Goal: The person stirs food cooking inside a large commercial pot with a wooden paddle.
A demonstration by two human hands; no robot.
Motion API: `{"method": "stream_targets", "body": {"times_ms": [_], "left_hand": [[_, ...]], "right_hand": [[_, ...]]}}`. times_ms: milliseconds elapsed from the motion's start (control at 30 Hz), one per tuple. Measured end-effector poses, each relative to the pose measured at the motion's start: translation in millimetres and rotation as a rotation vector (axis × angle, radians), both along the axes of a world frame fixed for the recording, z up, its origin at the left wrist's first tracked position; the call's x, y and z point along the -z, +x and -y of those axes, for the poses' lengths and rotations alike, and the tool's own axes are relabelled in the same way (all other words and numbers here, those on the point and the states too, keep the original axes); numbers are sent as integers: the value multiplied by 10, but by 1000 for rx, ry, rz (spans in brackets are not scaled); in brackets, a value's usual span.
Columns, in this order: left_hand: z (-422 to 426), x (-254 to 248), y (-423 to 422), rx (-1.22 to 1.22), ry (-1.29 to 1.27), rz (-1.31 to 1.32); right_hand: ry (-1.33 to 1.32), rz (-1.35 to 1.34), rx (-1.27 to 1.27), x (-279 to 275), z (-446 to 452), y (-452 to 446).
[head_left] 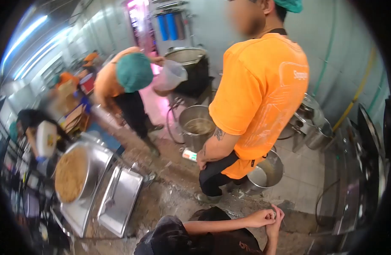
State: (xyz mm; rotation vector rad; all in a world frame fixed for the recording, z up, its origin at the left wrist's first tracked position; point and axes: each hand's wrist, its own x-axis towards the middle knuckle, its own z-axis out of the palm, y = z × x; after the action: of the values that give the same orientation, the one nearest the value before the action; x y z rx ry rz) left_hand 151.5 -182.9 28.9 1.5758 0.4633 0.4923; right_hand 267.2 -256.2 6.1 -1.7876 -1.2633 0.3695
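Observation:
My left hand (262, 217) reaches in from the left with its fingers curled and pressed against my other hand; whatever it pinches, if anything, is too small to name. Beside it, touching it, my right hand (274, 224) rises from below with its fingers stretched upward. Both hands are in front of my dark clothing (212, 242), low in the view. Nearest above them is a steel pot (279, 172) on the floor.
A person in an orange shirt (263, 93) stands just ahead, holding a small labelled item (189, 154). Another person (119, 80) tips a translucent container (171, 76) near steel pots. At left are a pan of brown food (90, 170) and a metal tray (134, 187).

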Motion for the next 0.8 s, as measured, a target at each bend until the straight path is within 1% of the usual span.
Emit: {"method": "stream_targets", "body": {"times_ms": [33, 67, 100, 133, 167, 200, 267, 300, 333, 400, 433, 467, 533, 567, 633, 667, 733, 800], "left_hand": [[68, -17, -4, -30, -76, 18], [63, -7, -31, -72, -139, 40], [47, -50, -48, -157, -146, 54], [41, -89, -118, -253, 31, 51], [26, -113, -192, -340, 210, 30], [-4, -158, -233, -410, 209, 24], [-167, -184, -312, -624, 204, 49], [-230, -197, -347, -706, 302, 48], [-286, -292, -410, -743, 300, 38], [-436, -517, -501, -941, 58, 345], [-555, -403, -496, -975, -39, 364], [-661, -463, -540, -1032, -56, 390], [-968, -180, -466, -1136, 33, 387], [-1036, -227, -434, -1171, 37, 392], [-1122, -369, -398, -1258, 9, 465], [-1116, -500, -412, -1294, 25, 463], [-1074, -790, -452, -1105, 1, 470], [-1083, -886, -547, -1146, 66, 453]], "right_hand": [[-17, 3, -63, -34, 16, 43], [-134, 11, -68, -34, -40, 67], [-253, 34, -83, -72, -129, 121], [-368, 60, -98, -65, -238, 130], [-268, 198, -175, 61, -378, 125], [-264, 209, -244, 29, -536, 51], [151, -6, -340, -91, -893, -241], [115, -345, -453, -203, -1010, -332], [104, -351, -490, -263, -1161, -397], [-30, -600, -747, -332, -1489, -428], [-28, -519, -827, -230, -1730, -355], [-30, -517, -848, -225, -1972, -274], [-381, -322, -869, -237, -2466, -173], [-391, -311, -902, -195, -2647, -89], [-429, -358, -798, 20, -2895, 160], [-444, -385, -746, 164, -3020, 301], [-458, -346, -635, 485, -2959, 716], [-504, -219, -553, 664, -2784, 1035]]}}
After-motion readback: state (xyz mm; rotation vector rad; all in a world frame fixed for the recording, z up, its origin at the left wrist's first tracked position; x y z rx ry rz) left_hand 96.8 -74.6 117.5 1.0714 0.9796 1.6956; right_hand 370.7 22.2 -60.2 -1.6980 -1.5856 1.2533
